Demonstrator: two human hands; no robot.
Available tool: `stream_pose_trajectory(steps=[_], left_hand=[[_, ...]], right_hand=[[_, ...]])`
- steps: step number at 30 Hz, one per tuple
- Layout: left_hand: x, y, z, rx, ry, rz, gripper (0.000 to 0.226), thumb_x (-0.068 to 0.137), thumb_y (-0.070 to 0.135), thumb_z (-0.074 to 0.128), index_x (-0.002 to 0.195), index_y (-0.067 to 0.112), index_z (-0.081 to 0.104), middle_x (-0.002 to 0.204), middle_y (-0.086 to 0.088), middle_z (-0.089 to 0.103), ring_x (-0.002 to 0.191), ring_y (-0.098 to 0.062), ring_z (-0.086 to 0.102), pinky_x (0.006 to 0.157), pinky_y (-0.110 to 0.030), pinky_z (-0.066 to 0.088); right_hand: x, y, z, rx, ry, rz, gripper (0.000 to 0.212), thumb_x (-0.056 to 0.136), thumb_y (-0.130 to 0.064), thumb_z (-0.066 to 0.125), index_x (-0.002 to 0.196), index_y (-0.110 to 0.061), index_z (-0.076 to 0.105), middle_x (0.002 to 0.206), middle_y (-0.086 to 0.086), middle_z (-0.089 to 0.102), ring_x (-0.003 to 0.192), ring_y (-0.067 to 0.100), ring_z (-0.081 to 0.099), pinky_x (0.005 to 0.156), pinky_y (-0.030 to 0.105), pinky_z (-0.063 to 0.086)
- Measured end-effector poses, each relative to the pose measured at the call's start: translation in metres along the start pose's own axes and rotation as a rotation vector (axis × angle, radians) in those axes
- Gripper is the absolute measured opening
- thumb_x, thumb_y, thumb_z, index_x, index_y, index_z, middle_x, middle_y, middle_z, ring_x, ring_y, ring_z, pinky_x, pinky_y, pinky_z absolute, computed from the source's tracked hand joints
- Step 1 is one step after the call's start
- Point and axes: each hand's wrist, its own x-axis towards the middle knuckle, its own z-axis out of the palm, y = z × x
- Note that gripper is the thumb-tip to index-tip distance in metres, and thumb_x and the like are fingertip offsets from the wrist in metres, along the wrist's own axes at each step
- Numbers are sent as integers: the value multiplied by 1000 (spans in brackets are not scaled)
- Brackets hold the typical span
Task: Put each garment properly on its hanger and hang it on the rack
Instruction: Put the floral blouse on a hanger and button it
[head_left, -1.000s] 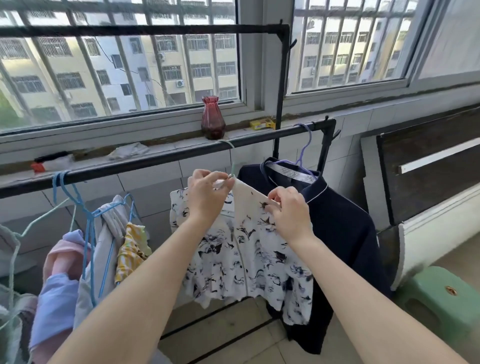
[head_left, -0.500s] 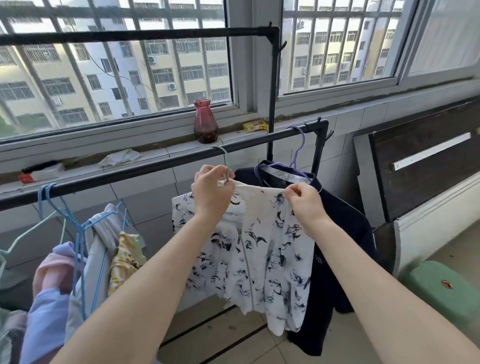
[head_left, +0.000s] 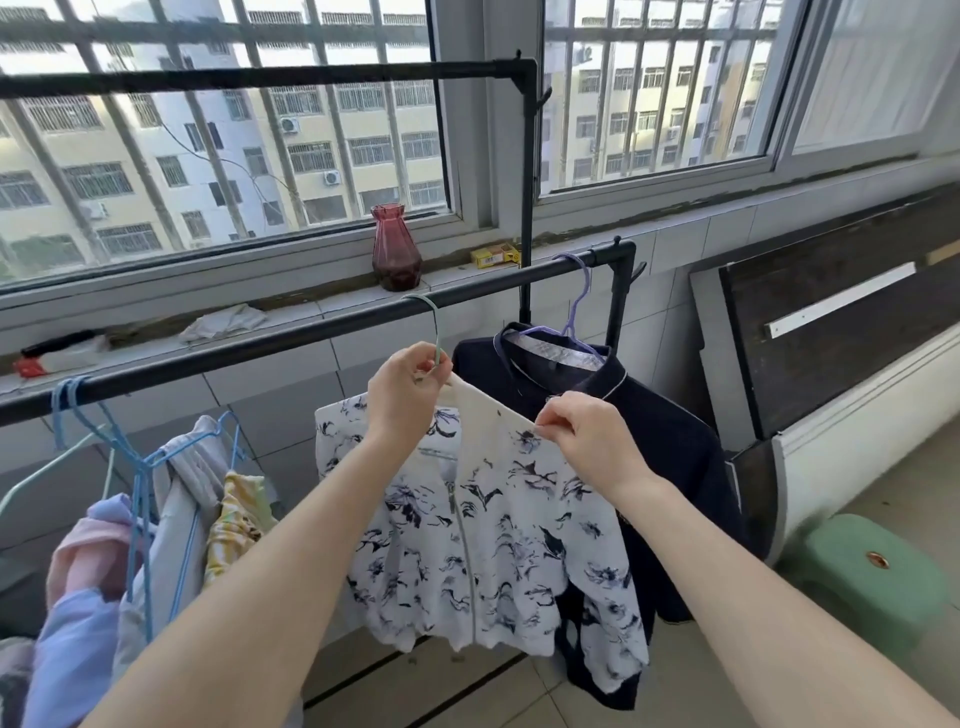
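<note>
Left hand: I see my left hand (head_left: 404, 387) raised at the neck of the white floral jacket (head_left: 483, 525), fingers curled in a pinch on the collar and the stem of the green hanger (head_left: 435, 332).
Right hand: my right hand (head_left: 589, 441) sits lower and to the right, thumb and forefinger pinching the edge of the jacket's right shoulder, the other fingers curled under.
Arms: both forearms reach up and forward from the bottom of the view, the left one crossing in front of the jacket's left sleeve.
Jacket: white with dark blue brush-like prints, a zip closed down the front, its plain white collar pulled taut between my hands; the hem hangs free above the tiled floor.
Hanger: its pale green hook is looped over the lower rail (head_left: 311, 332) of the rack.
Neighbours: a navy shirt (head_left: 670, 441) hangs just beside it on the right from a purple hanger (head_left: 579, 306); pastel clothes on blue hangers (head_left: 135, 467) hang at the left.
Sill: a red vase (head_left: 396, 248) stands behind the rail.
</note>
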Motion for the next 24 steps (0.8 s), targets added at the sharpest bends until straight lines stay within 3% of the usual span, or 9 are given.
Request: stream_pose_trajectory(steps=[5,9,11,13,16,18,20,24], left_hand=[[-1,4,-2,-71,-25,-21,17,93,21,64,76,21,66,78,-8,65,65,-15,47,64,-33,41],[1,7,-1,-90,-42,-30,14,90,22,69,78,30,68,82,-3,69,69,-13,56,70,-38,50],[-2,4,-4,-109,-27,1,13,88,19,71,93,30,69,99,1,66,88,-13,62,81,-32,53],[-9,-7,-11,-63,54,-42,29,85,16,71,110,26,63,112,4,57,106,-13,56,89,-22,44],[-22,-32,-20,144,147,-216,42,76,31,67,115,20,54,112,0,49,109,-21,48,96,-38,44],[-29,-40,-19,288,120,-329,57,71,50,68,114,18,48,107,0,45,106,-24,47,93,-46,47],[-33,-38,-14,358,56,-378,66,73,60,69,114,16,42,103,1,44,100,-24,50,85,-43,48],[-30,-39,-12,356,69,-397,31,93,24,54,114,12,34,89,-6,59,78,-29,59,63,-38,45]], right_hand=[[13,-9,4,72,90,153,9,93,-11,57,89,-11,65,88,1,64,83,15,57,82,36,49],[25,-43,28,-30,-60,61,28,92,-26,61,118,-18,55,110,4,55,100,23,53,88,44,46],[27,-52,39,-28,8,30,15,94,-23,58,108,-18,59,100,4,58,93,25,56,82,43,47],[29,-51,43,3,110,46,10,97,-20,54,98,-16,64,90,4,59,87,24,57,78,40,46],[32,-47,46,16,141,75,16,98,-20,54,95,-15,68,87,3,61,84,22,57,77,38,45],[34,-48,49,43,136,95,17,98,-21,55,97,-15,70,88,3,63,85,20,56,76,34,42],[34,-49,52,66,132,112,17,98,-22,55,98,-16,71,90,2,64,86,18,56,74,31,38],[32,-48,54,96,141,110,18,98,-23,55,99,-16,72,90,0,64,85,15,55,72,27,33]])
